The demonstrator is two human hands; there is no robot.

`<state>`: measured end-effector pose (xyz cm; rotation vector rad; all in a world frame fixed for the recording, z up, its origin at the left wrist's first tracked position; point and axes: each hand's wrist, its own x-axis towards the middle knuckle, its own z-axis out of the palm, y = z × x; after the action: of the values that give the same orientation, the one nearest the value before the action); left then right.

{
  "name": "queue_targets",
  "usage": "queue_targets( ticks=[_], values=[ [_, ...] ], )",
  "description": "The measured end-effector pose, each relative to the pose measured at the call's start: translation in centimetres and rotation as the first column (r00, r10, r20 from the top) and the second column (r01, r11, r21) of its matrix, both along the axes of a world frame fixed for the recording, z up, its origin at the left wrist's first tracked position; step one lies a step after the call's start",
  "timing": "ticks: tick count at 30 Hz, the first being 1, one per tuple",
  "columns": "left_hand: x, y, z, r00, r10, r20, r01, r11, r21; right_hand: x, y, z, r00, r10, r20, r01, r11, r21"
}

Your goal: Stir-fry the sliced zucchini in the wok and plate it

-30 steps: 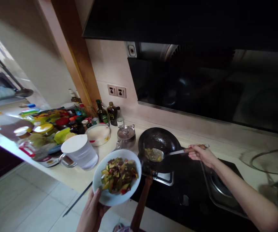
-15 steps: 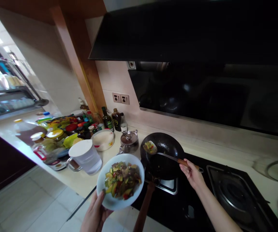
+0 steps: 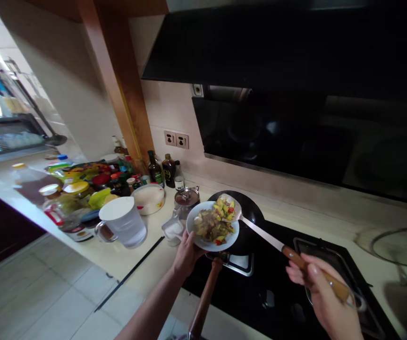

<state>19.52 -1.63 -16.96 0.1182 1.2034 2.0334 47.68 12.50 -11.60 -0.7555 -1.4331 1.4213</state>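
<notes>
My left hand (image 3: 188, 255) grips the left rim of a white plate (image 3: 191, 218) of cooked, chopped vegetables (image 3: 210, 227), over the near left side of a black wok (image 3: 253, 208). The wok's wooden handle (image 3: 206, 295) points toward me. In my right hand (image 3: 318, 283) is the wooden handle of a metal spatula (image 3: 260, 230), with fingers wrapped round it. Vegetable pieces lie on the spatula's head, which is over the plate's upper right rim. Much of the wok's inside is hidden behind the plate and spatula.
A water pitcher (image 3: 123, 224), a steel-lidded pot (image 3: 187, 198), a white container (image 3: 172, 230) and a round tub (image 3: 148, 199) stand left of the wok. Jars and bottles crowd the counter farther left. A second burner (image 3: 327, 264) lies right; the range hood (image 3: 270, 52) overhangs the stove.
The plate has moved right and away from me, over the wok. The spatula has risen out of the wok with food on it to the plate, and my right hand has shifted right and nearer.
</notes>
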Motion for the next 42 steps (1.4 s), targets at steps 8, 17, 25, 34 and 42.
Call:
queue_targets(
  ticks=[8, 17, 25, 34, 42],
  values=[
    [2.7, 3.6, -0.3, 0.995, -0.101, -0.008, 0.102, 0.994, 0.048, 3.2, -3.9, -1.6, 0.961, -0.049, 0.271, -0.178, 0.638, 0.749],
    [6.7, 4.5, 0.2, 0.956, -0.292, -0.042, 0.293, 0.955, 0.037, 8.0, -8.0, -1.4, 0.947, -0.182, 0.266, -0.079, 0.668, 0.74],
    [13.1, 5.5, 0.4, 0.801, -0.593, -0.079, 0.589, 0.805, -0.066, 11.7, -16.2, -4.0, 0.902, -0.427, -0.064, 0.423, 0.847, 0.322],
    [24.6, 5.4, -4.9, 0.623, -0.768, 0.15, 0.781, 0.603, -0.162, 19.5, -23.6, -5.4, 0.715, -0.623, -0.317, 0.615, 0.776, -0.14],
    [35.7, 9.0, -10.4, 0.591, -0.771, 0.237, 0.806, 0.561, -0.188, 27.5, -24.5, -6.5, 0.881, -0.471, -0.035, 0.469, 0.882, -0.051]
  ],
)
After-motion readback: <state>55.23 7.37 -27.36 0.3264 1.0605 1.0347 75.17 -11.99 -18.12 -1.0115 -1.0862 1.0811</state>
